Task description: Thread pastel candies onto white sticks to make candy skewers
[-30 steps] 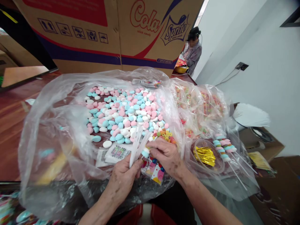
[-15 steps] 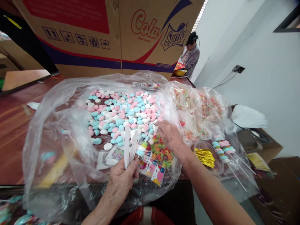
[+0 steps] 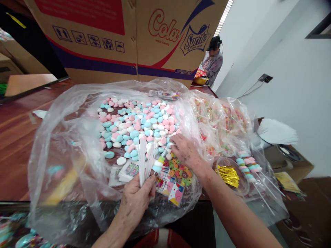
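Note:
My left hand [image 3: 137,194] is closed around a fanned bunch of flat white sticks [image 3: 142,162]. By its fingertips is a short stack of marshmallow-like candies [image 3: 158,164], yellow-green, white and blue, seemingly on a stick in the same hand. My right hand [image 3: 184,150] has its fingers bent together at the right edge of a pile of pink, blue and white candies [image 3: 139,125]. A white or bluish piece shows by the fingertips; what they pinch is hidden. Below that wrist lie ring-shaped fruit gummies [image 3: 181,170]. Printed cards [image 3: 170,189] lie beside my left hand.
Clear plastic sheeting [image 3: 62,113] spreads under the candies. Bagged gummies [image 3: 219,117] lie behind on the right. A round tub holds gold twist ties [image 3: 227,175], near finished candy skewers [image 3: 248,165]. A large carton [image 3: 103,65] stands behind; a person [image 3: 214,62] works beyond it.
My right hand has shifted slightly left at the pile's edge, its fingers drawn closer together. My left hand keeps its hold on the sticks. The whole view has moved a little.

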Action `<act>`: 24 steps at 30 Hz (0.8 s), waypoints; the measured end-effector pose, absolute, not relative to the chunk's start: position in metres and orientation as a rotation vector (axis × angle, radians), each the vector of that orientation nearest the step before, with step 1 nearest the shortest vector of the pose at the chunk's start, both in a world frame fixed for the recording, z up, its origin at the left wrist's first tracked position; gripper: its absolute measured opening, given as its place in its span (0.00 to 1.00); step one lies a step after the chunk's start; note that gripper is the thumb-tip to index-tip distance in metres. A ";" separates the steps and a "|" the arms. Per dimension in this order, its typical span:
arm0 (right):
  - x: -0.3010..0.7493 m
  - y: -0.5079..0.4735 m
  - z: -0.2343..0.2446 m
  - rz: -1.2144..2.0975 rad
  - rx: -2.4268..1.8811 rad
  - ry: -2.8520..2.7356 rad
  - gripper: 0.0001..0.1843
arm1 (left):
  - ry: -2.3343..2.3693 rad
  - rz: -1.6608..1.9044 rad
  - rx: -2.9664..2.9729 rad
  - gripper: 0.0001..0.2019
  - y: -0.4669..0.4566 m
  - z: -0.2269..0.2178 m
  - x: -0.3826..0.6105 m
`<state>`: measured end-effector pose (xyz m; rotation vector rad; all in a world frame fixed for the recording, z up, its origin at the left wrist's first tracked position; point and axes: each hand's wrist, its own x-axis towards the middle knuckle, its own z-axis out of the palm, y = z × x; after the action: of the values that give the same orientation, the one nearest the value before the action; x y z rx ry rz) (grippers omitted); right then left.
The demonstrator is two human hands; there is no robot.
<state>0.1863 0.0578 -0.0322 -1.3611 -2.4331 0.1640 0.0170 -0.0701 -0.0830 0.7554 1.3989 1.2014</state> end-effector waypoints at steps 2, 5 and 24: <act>0.180 0.055 -0.034 -0.036 -1.453 -2.397 0.07 | 1.410 1.216 0.750 0.18 -0.069 -0.082 0.018; 0.173 0.051 -0.032 -0.162 -1.550 -2.352 0.07 | 1.413 1.221 0.770 0.17 -0.069 -0.079 0.018; 0.189 0.063 -0.019 0.458 -1.518 -2.418 0.11 | 1.394 1.187 0.773 0.15 -0.070 -0.075 0.017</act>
<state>0.1887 0.0629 -0.0189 -1.5181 -2.4185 0.4575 0.0169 -0.0698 -0.0747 0.7727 1.3938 1.1865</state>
